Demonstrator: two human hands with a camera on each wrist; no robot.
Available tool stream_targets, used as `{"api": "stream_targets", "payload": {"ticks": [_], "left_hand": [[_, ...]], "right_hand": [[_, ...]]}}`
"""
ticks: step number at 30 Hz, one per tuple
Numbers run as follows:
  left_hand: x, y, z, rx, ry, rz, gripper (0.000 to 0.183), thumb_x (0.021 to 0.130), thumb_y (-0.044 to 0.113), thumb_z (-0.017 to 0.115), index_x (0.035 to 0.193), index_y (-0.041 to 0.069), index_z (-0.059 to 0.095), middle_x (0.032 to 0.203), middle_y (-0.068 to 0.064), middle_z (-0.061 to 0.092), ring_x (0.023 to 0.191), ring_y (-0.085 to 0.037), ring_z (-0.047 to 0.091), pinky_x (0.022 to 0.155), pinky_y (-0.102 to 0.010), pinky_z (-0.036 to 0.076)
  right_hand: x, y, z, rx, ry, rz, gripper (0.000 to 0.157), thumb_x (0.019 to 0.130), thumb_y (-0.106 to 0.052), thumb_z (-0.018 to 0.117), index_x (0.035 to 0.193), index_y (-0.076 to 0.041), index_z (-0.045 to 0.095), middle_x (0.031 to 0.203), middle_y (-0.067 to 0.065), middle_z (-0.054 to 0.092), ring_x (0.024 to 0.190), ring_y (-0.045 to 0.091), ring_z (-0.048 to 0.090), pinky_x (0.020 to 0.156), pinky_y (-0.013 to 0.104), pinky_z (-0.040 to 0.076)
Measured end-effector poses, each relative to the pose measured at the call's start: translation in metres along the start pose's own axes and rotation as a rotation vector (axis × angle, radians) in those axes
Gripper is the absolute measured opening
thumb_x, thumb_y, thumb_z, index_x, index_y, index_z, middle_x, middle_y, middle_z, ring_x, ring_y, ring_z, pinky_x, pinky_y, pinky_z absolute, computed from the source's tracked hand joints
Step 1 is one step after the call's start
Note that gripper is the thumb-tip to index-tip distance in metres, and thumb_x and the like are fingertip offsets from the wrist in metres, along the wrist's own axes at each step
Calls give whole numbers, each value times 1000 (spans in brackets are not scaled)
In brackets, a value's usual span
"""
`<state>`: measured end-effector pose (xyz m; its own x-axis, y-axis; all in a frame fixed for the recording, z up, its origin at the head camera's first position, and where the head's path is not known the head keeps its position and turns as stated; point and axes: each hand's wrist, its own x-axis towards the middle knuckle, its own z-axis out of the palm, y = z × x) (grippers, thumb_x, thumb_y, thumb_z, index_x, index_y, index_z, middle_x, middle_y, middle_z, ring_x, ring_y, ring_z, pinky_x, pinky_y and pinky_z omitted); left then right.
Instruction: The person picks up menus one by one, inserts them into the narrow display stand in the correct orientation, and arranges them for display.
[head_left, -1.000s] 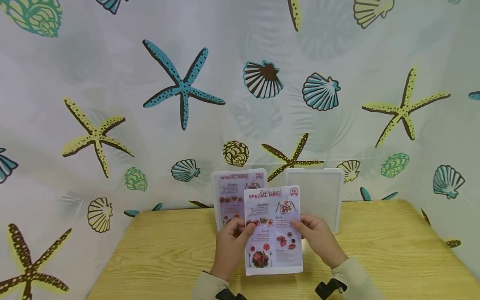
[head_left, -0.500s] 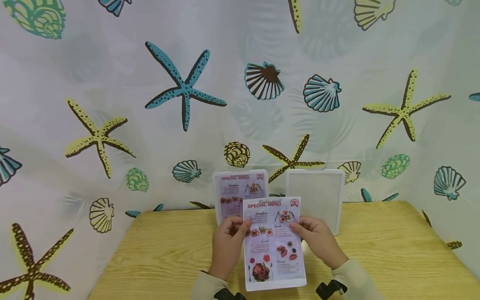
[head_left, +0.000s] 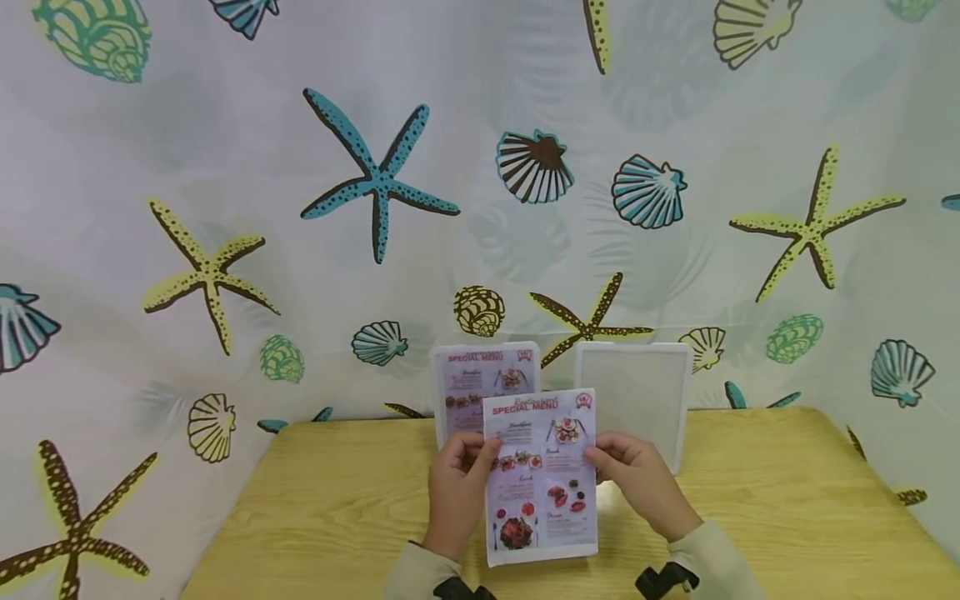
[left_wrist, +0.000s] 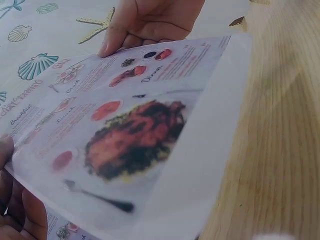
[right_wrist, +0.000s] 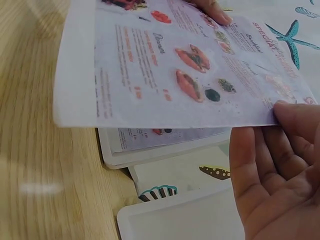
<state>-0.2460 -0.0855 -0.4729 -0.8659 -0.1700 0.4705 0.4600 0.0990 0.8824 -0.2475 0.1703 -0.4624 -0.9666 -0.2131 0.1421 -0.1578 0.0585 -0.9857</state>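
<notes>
A printed menu sheet is held up over the table, its text facing me. My left hand pinches its left edge, thumb in front and fingers behind. At the opposite edge my right hand pinches it the same way, which the right wrist view shows with the thumb on the print. Behind the sheet, a white frame with a similar menu in it stands upright, its lower part hidden. To its right stands a white frame with a plain pale panel and no menu.
A light wooden table lies under the hands. Behind it and at both sides hangs a white curtain printed with starfish and shells. Both frames stand near the table's back edge.
The menu sheet first dropped lower and tipped, then rose slightly and shifted a little left. Both hands have kept their pinch on it. The head view has turned slightly.
</notes>
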Motion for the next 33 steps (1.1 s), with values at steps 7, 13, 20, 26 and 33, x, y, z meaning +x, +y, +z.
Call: {"api": "stream_targets", "payload": {"ticks": [7,13,20,26,33], "left_hand": [[-7,-5,12,-37,-93,21,10,100,12,70,95,7,64,81,-5,63,66,-10,54,60,-23,46],[-9,-5,22,23,-230,-50,13,105,25,63,109,14,66,96,-5,66,78,-18,62,69,-27,53],[13,12,38,132,-384,-35,23,106,27,62,126,15,61,108,-2,64,97,-16,64,86,-34,55],[37,26,59,183,-451,-31,28,106,22,63,131,13,58,118,-5,64,106,-15,63,93,-35,54],[59,40,83,144,-440,-97,35,107,14,59,141,7,53,127,-15,58,114,-21,60,101,-38,51]], "right_hand": [[-6,2,-7,-44,74,11,25,103,-16,65,111,7,70,103,13,76,86,16,72,79,30,59],[-6,-11,-30,-110,184,-15,27,105,-18,63,117,5,69,105,13,76,87,12,71,78,28,59],[5,-38,-76,-146,328,-164,33,107,-23,60,120,7,64,98,-6,72,86,5,66,75,20,55],[16,-62,-102,-86,441,-225,31,106,-24,61,120,3,64,99,-16,71,89,2,65,77,16,53],[30,-74,-116,91,581,-241,18,103,-20,64,112,-4,67,97,-8,71,88,6,63,77,14,52]]}}
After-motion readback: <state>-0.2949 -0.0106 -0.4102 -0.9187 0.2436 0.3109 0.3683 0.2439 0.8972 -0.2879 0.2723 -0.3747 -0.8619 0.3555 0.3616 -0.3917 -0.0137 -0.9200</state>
